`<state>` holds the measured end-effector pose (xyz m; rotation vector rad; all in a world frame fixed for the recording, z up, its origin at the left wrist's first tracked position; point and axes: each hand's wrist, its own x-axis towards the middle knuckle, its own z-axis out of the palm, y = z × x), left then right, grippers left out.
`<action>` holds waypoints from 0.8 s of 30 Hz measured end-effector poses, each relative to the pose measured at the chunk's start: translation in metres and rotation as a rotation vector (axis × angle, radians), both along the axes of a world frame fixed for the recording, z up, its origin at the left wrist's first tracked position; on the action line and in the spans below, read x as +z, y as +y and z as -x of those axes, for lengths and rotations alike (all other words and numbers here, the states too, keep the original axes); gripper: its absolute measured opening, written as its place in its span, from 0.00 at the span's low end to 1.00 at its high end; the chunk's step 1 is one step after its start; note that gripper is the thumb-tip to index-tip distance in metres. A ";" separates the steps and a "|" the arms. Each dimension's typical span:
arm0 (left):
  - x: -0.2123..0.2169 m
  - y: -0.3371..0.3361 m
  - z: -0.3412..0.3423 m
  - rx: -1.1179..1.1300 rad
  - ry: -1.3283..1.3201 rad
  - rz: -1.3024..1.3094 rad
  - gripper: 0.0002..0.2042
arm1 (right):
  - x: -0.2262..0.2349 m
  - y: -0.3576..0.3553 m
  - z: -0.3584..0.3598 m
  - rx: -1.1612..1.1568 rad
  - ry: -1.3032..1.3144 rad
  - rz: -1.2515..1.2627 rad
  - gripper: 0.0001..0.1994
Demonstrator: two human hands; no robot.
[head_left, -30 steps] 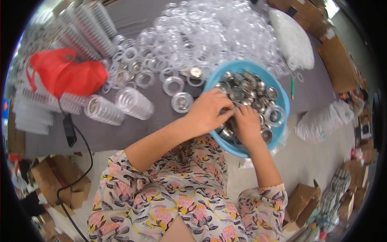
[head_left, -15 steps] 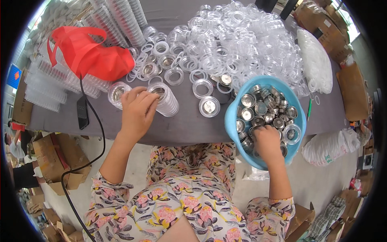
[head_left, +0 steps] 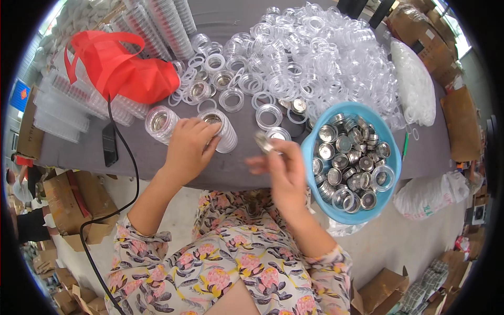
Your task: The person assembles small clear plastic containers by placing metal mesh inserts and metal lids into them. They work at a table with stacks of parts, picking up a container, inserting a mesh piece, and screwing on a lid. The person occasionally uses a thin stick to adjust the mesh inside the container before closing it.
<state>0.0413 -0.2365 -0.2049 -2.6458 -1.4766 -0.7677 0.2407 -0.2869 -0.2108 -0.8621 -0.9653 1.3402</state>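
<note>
My left hand (head_left: 190, 148) rests with bent fingers against the top of a leaning stack of clear round plastic cases (head_left: 227, 137). A metal insert shows in its top case. Beside it leans a second stack of such cases (head_left: 158, 123), also with metal in the top one. Over the table's front edge, my right hand (head_left: 287, 181) pinches a round metal piece (head_left: 264, 142), slightly blurred. Just beyond that hand lie a filled clear case (head_left: 278, 134) and a clear ring (head_left: 269, 116). A blue plastic basin (head_left: 306, 149) to the right holds many round metal pieces (head_left: 344, 143).
A large heap of clear plastic rings (head_left: 320, 58) covers the back of the table. At the left are a red fabric bag (head_left: 121, 71), a black phone (head_left: 109, 146), a black cable (head_left: 137, 173) and stacked clear plastic (head_left: 63, 113). A white plastic bag (head_left: 412, 84) lies right.
My right hand has come out of the basin and moved left over the table, now with a round metal piece. My left hand stays at the stack, its fingers slightly lower.
</note>
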 end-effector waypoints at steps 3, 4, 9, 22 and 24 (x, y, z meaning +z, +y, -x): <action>-0.001 0.002 0.002 -0.050 -0.030 0.008 0.11 | -0.045 0.042 0.048 -0.104 0.180 0.013 0.07; -0.001 0.003 0.003 -0.058 -0.028 0.002 0.10 | -0.060 0.054 0.059 -0.150 0.183 -0.036 0.07; -0.009 0.004 0.004 -0.083 -0.068 -0.001 0.09 | -0.092 0.086 0.097 -0.189 0.209 -0.121 0.07; 0.031 -0.011 0.064 0.186 -0.356 -0.311 0.10 | -0.103 0.090 0.091 -0.205 0.055 -0.215 0.07; 0.035 -0.014 0.080 0.268 -0.126 -0.264 0.10 | -0.105 0.093 0.084 -0.265 -0.167 -0.394 0.04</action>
